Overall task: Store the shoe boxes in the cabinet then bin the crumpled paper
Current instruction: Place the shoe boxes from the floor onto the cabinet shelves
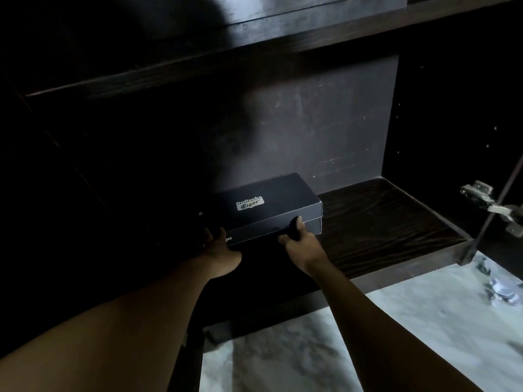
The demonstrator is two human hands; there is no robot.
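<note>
A black shoe box [271,205] with a silver logo on its lid rests on the bottom shelf of a dark wooden cabinet [382,222]. Both of my hands are at its near long side. My left hand [219,250] presses against the left part of that side with fingers spread. My right hand [300,236] grips the right part, thumb up on the lid's edge. Crumpled paper [498,287] lies on the pale marble floor at the far right, outside the cabinet.
A shelf board [254,49] spans the cabinet above the box. The open cabinet door's edge and metal hinge [492,205] stand at the right. The shelf to the right of the box is bare wood. The cabinet's left side is too dark to see.
</note>
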